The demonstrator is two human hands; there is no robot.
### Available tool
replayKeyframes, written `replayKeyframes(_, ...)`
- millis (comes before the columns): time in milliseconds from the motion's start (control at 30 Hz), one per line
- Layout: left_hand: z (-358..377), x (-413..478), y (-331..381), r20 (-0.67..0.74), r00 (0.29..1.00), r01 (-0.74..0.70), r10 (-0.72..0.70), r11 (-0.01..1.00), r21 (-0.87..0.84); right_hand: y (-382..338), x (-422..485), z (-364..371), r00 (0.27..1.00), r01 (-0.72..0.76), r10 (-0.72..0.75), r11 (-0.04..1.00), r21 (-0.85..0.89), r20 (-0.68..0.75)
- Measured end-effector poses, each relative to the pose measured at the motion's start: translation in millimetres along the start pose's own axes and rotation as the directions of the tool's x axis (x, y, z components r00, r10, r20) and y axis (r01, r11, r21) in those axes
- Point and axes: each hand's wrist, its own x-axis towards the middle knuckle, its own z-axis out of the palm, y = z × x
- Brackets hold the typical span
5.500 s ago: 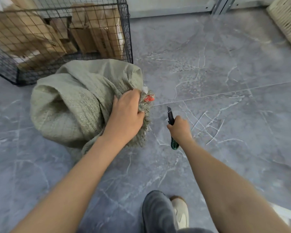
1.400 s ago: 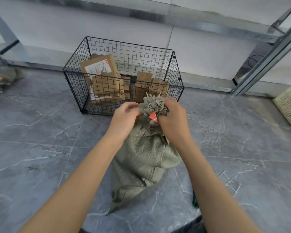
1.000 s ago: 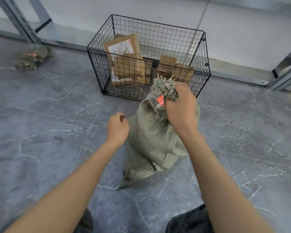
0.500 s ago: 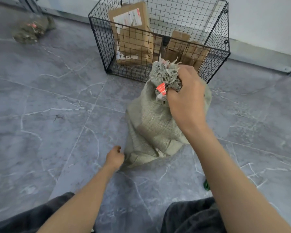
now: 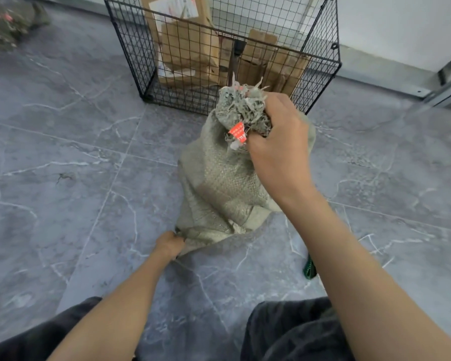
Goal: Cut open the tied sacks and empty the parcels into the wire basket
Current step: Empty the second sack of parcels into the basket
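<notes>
A grey-green woven sack (image 5: 219, 183) is stood upright on the grey marbled floor (image 5: 63, 152). Its frayed, bunched neck is tied off and marked by a red tag (image 5: 238, 132). The neck is gripped by the right hand (image 5: 276, 144), fingers curled tight round it. The sack's bottom corner, at 7 o'clock, is held by the left hand (image 5: 169, 243), fingers closed on the cloth. At 12 o'clock the wire basket (image 5: 130, 56) is seen, its top cut off, with brown parcels (image 5: 190, 48) inside. At 4 o'clock a green handle (image 5: 309, 268) is largely hidden behind the right forearm. A blurred bundle (image 5: 8, 19) is cropped at 10 o'clock.
</notes>
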Motion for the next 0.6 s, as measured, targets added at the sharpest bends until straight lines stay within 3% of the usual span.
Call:
replayKeyframes(67,0,4,2,0.037,0.999,0.036,-0.031,0.988,-0.153,1,0,1,1.000,-0.014,0.014,1.000,0.008,0.013)
replayKeyframes(167,-1,-1,8,0.157,0.983,0.157,-0.092,0.870,-0.468,2,1,1,0.998,-0.042,0.042,0.999,0.020,0.036)
replayKeyframes(267,-5,0,9,0.177,0.977,0.204,-0.119,0.762,-0.615,3,2,0,0.996,-0.078,0.076,0.996,0.042,0.047)
replayKeyframes(467,-12,-6,31,0.102,0.982,0.186,-0.161,0.707,-0.683,5,2,2,0.996,-0.086,0.086,0.994,0.069,0.011)
replayKeyframes(600,-24,-17,45,-0.073,0.981,0.095,-0.182,0.768,-0.634,4,-6,-5,0.987,-0.155,0.158,0.980,0.122,-0.014)
